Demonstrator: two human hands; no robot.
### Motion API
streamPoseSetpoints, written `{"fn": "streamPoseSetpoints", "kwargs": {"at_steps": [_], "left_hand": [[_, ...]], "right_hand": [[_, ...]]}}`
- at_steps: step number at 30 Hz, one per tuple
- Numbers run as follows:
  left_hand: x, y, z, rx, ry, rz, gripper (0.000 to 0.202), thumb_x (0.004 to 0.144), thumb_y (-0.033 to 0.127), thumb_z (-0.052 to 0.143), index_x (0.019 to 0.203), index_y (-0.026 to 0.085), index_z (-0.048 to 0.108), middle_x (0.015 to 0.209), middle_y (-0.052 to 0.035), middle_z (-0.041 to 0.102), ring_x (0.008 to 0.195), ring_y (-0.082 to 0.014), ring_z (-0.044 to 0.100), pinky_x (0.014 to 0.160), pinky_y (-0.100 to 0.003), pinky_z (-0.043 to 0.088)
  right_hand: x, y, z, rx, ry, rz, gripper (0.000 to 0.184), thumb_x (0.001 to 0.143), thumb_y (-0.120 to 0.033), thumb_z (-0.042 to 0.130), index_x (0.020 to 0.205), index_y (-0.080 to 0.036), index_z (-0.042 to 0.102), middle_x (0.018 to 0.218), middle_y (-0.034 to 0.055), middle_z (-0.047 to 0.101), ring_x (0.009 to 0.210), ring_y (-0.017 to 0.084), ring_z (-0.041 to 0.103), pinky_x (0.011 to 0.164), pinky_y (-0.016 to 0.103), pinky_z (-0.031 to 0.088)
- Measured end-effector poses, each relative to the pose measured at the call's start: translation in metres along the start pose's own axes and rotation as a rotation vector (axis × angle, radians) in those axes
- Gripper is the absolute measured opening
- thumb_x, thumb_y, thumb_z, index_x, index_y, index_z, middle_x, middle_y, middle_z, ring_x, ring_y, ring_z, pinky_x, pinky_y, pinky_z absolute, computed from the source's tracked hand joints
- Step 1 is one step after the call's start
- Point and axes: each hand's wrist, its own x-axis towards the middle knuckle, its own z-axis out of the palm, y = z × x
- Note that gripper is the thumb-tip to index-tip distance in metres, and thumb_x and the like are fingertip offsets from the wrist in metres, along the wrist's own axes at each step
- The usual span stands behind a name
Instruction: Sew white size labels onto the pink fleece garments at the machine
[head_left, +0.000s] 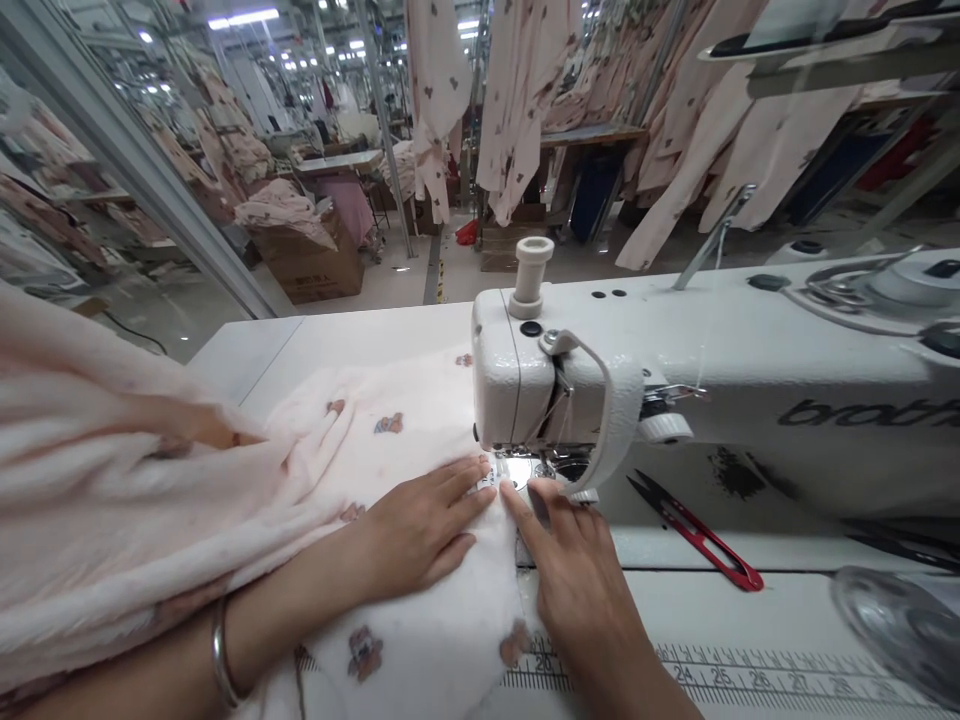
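From the head camera, the left hand (420, 530) lies flat, fingers spread and open, pressing down on the pale pink fabric (390, 450) printed with small bears; its fingertips reach to a small white label (487, 480) just ahead of them, which sits on the cloth right at the needle area (525, 468) of the white sewing machine (675, 380). The right hand (577, 570) lies beside it, palm down, its forefinger stretched out so that the tip touches the near edge of the label, the other fingers loosely curled on the fabric's edge and gripping nothing that I can make out. The fabric itself runs from under both palms away to the left, bunched over the left forearm, where a metal bangle (220, 655) circles the wrist. To the right of the right fingers, well apart from them, red thread snips (705, 545) lie on the machine bed; nearer the wearer, below the right wrist, a printed ruler (712, 675) runs along the table edge. Judging by this, the step in hand is setting the label in place under the presser foot; the next move would call for both sets of fingers holding cloth and label steady and square while feeding them evenly toward the needle, fingertips kept clear of it.
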Motion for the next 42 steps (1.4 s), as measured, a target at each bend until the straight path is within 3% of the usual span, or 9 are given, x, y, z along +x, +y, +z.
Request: {"fn": "streamPoseSetpoints", "kwargs": {"at_steps": [21, 27, 35, 38, 42], "left_hand": [[0.011, -0.013, -0.003, -0.004, -0.022, -0.046, 0.032, 0.094, 0.026, 0.039, 0.124, 0.014, 0.044, 0.131, -0.0139, 0.046, 0.128, -0.0273, 0.041, 0.102, -0.044, 0.045], [0.011, -0.016, 0.003, -0.005, -0.014, -0.067, 0.039, 0.093, 0.026, 0.041, 0.13, 0.014, 0.039, 0.134, -0.0139, 0.044, 0.127, -0.0265, 0.041, 0.104, -0.044, 0.043], [0.009, -0.012, 0.005, 0.002, 0.065, -0.033, 0.043, 0.092, 0.026, 0.042, 0.132, 0.012, 0.039, 0.134, -0.0146, 0.046, 0.13, -0.0251, 0.039, 0.107, -0.042, 0.04], [0.01, -0.019, 0.002, 0.001, 0.126, -0.115, 0.044, 0.094, 0.03, 0.04, 0.134, 0.01, 0.038, 0.136, -0.0158, 0.045, 0.13, -0.0244, 0.041, 0.107, -0.04, 0.041], [-0.011, -0.024, -0.006, 0.059, 0.121, -0.287, 0.049, 0.095, 0.035, 0.04, 0.137, 0.011, 0.036, 0.141, -0.0156, 0.042, 0.13, -0.0259, 0.042, 0.108, -0.045, 0.038]], "right_hand": [[-0.002, 0.001, 0.001, -0.069, 0.0, 0.056, 0.061, 0.072, -0.001, 0.044, 0.13, -0.021, 0.049, 0.128, 0.0134, 0.045, 0.119, 0.029, 0.041, 0.094, 0.044, 0.044], [-0.006, 0.0, -0.003, -0.067, -0.029, 0.039, 0.057, 0.079, 0.0, 0.041, 0.132, -0.022, 0.046, 0.128, 0.0144, 0.043, 0.124, 0.03, 0.038, 0.092, 0.045, 0.048], [-0.012, -0.016, -0.009, -0.042, 0.087, -0.117, 0.057, 0.076, 0.008, 0.033, 0.129, -0.007, 0.046, 0.13, 0.0159, 0.049, 0.129, 0.026, 0.036, 0.102, 0.045, 0.042], [-0.007, -0.036, 0.003, -0.078, 0.103, -0.093, 0.046, 0.084, 0.001, 0.035, 0.128, -0.004, 0.048, 0.13, 0.0175, 0.051, 0.127, 0.028, 0.04, 0.099, 0.045, 0.043], [-0.004, -0.065, 0.012, -0.071, 0.07, -0.07, 0.042, 0.094, -0.026, 0.041, 0.126, 0.001, 0.05, 0.131, 0.022, 0.05, 0.125, 0.033, 0.043, 0.099, 0.05, 0.042]]}}
